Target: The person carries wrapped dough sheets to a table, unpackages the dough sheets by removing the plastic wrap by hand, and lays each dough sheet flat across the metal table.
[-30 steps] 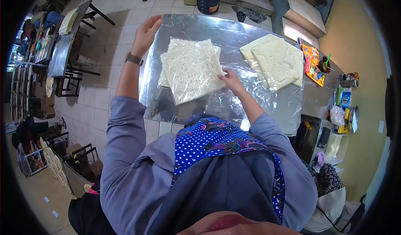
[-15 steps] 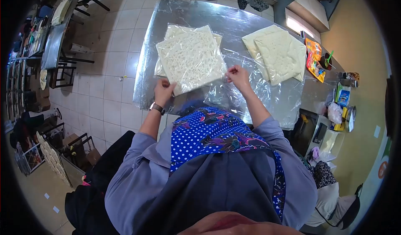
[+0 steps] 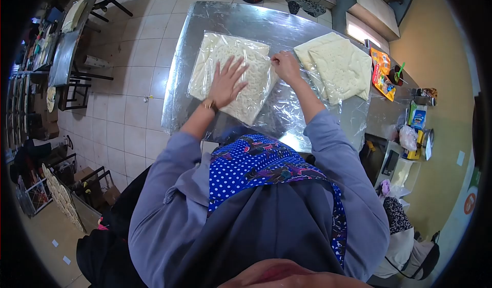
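Now the left hand (image 3: 225, 85) is spreading flat atop the wrapped sheets (image 3: 254, 87), seemingly steadying them; right hand (image 3: 285, 65) is pinching their right edge.

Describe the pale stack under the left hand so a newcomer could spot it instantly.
Find the shiny metal table in the upper middle of the view. On its left part lies a pale stack in clear plastic. Unlike the similar stack farther right, this one has the left hand spread flat across it.

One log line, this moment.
left hand: flat on plastic-wrapped stack | right hand: at stack's right edge, pinch unclear | second stack: on metal table, right
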A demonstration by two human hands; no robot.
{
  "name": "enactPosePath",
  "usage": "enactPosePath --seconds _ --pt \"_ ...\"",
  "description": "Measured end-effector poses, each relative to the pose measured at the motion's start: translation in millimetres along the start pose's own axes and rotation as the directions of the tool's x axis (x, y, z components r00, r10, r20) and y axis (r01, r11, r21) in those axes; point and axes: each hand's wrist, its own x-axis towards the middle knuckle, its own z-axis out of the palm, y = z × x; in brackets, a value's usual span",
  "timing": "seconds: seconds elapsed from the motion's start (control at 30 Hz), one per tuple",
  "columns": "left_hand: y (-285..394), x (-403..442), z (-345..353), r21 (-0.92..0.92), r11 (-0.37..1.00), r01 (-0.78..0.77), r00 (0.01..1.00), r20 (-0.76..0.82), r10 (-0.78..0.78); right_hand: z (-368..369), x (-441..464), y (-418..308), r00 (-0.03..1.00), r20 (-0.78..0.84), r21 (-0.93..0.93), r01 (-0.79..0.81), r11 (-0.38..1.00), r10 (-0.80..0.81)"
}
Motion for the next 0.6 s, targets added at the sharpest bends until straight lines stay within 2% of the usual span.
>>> enactPosePath --seconds 0.03,0.07,0.1,0.13,0.17,0.2,0.23,0.27,0.3,0.33,0.37,0.4,0.43,0.47,0.53,0.57,0.6 --pt "-12.7 8.6 14.3 0.181 0.983 0.014 0.999 0.049 -0.023 -8.8 -1.8 -4.2 1.000 0.001 -0.003 0.002 1.000 -0.002" --pt "-20.0 20.5 25.8 0.176 0.984 0.014 0.999 0.049 -0.023 -26.0 -4.5 1.1 0.999 -0.014 0.146 0.045 0.988 -0.044" --pt "-31.0 22.9 28.2 0.236 0.966 0.105 0.980 0.143 -0.142 -38.1 -11.1 3.6 0.996 -0.037 0.286 0.093 0.954 -0.086" --pt "-39.4 23.2 31.2 0.302 0.935 0.187 0.938 0.228 -0.261 -47.9 -18.9 13.3 0.982 -0.151 0.277 0.148 0.949 -0.109" --pt "-44.5 23.8 32.0 0.297 0.936 0.188 0.940 0.223 -0.259 -58.2 -26.5 25.2 0.955 -0.265 0.262 0.204 0.943 -0.133" --pt "-47.9 24.2 32.7 0.287 0.917 0.278 0.925 0.178 -0.336 -60.3 -37.7 43.1 0.934 -0.350 0.362 0.064 0.930 0.072" --pt "-51.0 22.7 33.5 0.275 0.890 0.363 0.902 0.137 -0.410 -55.4 -50.7 60.2 0.868 -0.408 0.472 -0.065 0.879 0.283" --pt "-52.5 20.4 35.0 0.283 0.872 0.400 0.894 0.089 -0.439 -50.6 -62.2 70.9 0.864 -0.412 0.469 -0.072 0.880 0.290" --pt "-50.0 20.2 35.7 0.278 0.879 0.387 0.900 0.093 -0.425 -49.7 -72.7 79.4 0.823 -0.425 0.413 -0.193 0.890 0.376" --pt "-45.9 20.8 36.7 0.332 0.851 0.406 0.898 0.029 -0.440 -50.8 -82.2 88.8 0.769 -0.449 0.355 -0.315 0.880 0.456" --pt "-39.7 22.0 37.1 0.381 0.821 0.425 0.894 -0.036 -0.447 -51.2 -86.4 72.9 0.818 -0.319 0.434 -0.323 0.841 0.478" --pt "-31.8 19.6 34.9 0.303 0.886 0.350 0.936 -0.088 -0.340 -46.9 -86.9 36.7 0.856 -0.183 0.508 -0.338 0.792 0.483" --pt "-20.2 17.7 36.5 0.297 0.896 0.331 0.943 -0.081 -0.321 -38.3 -87.8 6.5 0.912 -0.176 0.404 -0.276 0.872 0.370" --pt "-6.6 15.8 39.2 0.263 0.935 0.236 0.971 -0.020 -0.239 -36.6 -86.7 -19.5 0.981 -0.145 0.362 -0.070 0.929 0.131" --pt "15.4 7.8 43.7 0.219 0.971 0.093 0.992 0.066 -0.110 -18.3 -78.7 -53.5 0.994 -0.012 0.045 0.110 0.993 -0.109" --pt "16.9 2.2 47.1 0.218 0.973 0.078 0.993 0.071 -0.095 -8.1 -77.1 -54.9 0.995 -0.021 0.044 0.098 0.994 -0.097" --pt "16.7 -2.9 50.1 0.208 0.974 0.085 0.990 0.090 -0.106 4.9 -73.7 -51.6 0.989 0.081 0.029 0.124 0.992 -0.126"
